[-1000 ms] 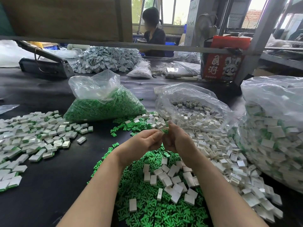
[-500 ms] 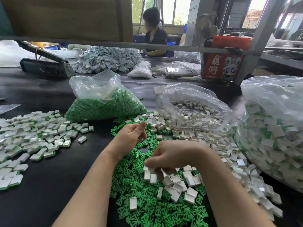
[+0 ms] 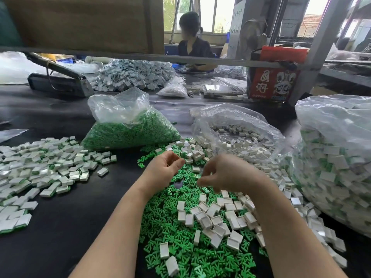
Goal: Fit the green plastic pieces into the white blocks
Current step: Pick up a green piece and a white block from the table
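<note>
My left hand (image 3: 164, 169) hovered over the far edge of the green pieces (image 3: 170, 233), fingers loosely curled, and I could see nothing in it. My right hand (image 3: 226, 173) hung just beside it, a small gap between the two, its fingers bent downward over the white blocks (image 3: 212, 219); whether its fingertips pinched anything I could not tell, since they were blurred. I judged both hands were reaching for the next pair, green from the left side, white from the right, which is why the two loose heaps lay mixed directly under my wrists on the black table (image 3: 60, 227).

Further out on the left lay the spread of finished blocks (image 3: 40, 169), white with green showing at their edges, set well apart from the raw stock, I supposed so the two would not get confused.

Beyond the hands, a clear bag of green pieces (image 3: 128, 131) sat slumped with its mouth open. To its right, a second clear bag (image 3: 236, 133) lay on its side, open toward me, white blocks spilling from it into the working heap. At the far right stood a large bag (image 3: 333, 157) packed with white and green blocks, seemingly finished ones.
</note>
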A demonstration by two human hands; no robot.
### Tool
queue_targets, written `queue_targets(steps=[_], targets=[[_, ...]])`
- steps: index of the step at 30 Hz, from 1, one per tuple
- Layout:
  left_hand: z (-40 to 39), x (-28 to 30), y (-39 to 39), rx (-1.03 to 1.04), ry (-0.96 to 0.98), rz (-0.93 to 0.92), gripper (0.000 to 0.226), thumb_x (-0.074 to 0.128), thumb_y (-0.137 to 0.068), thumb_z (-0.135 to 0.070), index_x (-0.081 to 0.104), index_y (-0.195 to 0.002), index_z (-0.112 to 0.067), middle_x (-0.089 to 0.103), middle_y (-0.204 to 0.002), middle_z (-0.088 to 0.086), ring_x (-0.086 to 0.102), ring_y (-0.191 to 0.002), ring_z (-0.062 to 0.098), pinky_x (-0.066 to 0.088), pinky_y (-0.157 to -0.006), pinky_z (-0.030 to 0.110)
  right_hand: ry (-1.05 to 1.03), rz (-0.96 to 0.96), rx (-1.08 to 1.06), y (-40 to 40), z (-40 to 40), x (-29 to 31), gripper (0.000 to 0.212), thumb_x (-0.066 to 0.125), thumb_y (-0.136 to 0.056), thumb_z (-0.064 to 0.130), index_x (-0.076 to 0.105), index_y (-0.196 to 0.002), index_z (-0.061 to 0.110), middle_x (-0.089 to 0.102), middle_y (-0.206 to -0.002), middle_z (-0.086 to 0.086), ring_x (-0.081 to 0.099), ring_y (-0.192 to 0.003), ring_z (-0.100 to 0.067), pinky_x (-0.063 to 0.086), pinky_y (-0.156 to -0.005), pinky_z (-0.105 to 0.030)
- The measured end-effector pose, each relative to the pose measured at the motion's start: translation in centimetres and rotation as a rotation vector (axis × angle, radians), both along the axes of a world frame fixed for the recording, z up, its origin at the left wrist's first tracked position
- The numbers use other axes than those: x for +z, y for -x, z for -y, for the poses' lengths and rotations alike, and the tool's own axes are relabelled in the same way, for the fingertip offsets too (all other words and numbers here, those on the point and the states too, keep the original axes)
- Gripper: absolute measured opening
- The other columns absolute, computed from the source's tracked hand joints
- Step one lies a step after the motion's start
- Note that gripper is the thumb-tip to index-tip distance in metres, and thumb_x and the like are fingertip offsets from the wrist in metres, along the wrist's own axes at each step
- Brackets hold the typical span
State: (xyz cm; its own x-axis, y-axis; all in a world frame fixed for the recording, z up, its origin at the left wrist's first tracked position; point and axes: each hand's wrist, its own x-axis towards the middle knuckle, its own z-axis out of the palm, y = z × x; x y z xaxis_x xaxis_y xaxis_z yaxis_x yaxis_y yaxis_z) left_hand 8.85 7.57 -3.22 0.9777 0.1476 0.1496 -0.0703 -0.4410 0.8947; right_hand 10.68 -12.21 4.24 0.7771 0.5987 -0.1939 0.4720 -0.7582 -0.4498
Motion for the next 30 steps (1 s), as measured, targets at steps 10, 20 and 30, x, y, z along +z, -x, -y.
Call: queue_targets(steps=[10,20,30], targets=[[2.9,-0.9,-0.4,-0.171,-0.660,-0.121,0.047,0.040,-0.102,-0.030,0.032,-0.147,-0.045,0.024,-0.156,-0.023,0.014,-0.145,0.002,0.004,-0.114,0.040,0.307,0.460,-0.403,-3.2,0.4,-5.5,0.039,0.052,-0.086,0.014,0.060,-0.122,0.025,0.059,-0.125,-0.002,0.042,-0.123,-0.026,0.035,-0.105,-0.044],[3.7,0.6,0.3,-0.035,-0.636,0.024,0.019,0.054,-0.097,-0.026,0.064,-0.114,-0.029,0.062,-0.114,-0.008,0.056,-0.108,0.015,0.042,-0.102,0.039,-0.160,0.406,-0.350,-3.4,0.5,-5.1,0.017,0.060,-0.095,0.029,0.068,-0.110,0.029,0.071,-0.098,0.008,0.062,-0.086,-0.010,0.048,-0.082,-0.027],[2.5,0.8,0.3,0.062,-0.278,0.036,0.015,0.065,-0.093,-0.017,0.070,-0.106,-0.020,0.066,-0.099,-0.007,0.064,-0.087,0.008,0.052,-0.084,0.026,-0.261,0.381,-0.304,-2.8,0.2,-4.8,0.022,0.069,-0.089,0.026,0.069,-0.111,0.028,0.072,-0.106,0.010,0.063,-0.096,-0.010,0.051,-0.095,-0.036]])
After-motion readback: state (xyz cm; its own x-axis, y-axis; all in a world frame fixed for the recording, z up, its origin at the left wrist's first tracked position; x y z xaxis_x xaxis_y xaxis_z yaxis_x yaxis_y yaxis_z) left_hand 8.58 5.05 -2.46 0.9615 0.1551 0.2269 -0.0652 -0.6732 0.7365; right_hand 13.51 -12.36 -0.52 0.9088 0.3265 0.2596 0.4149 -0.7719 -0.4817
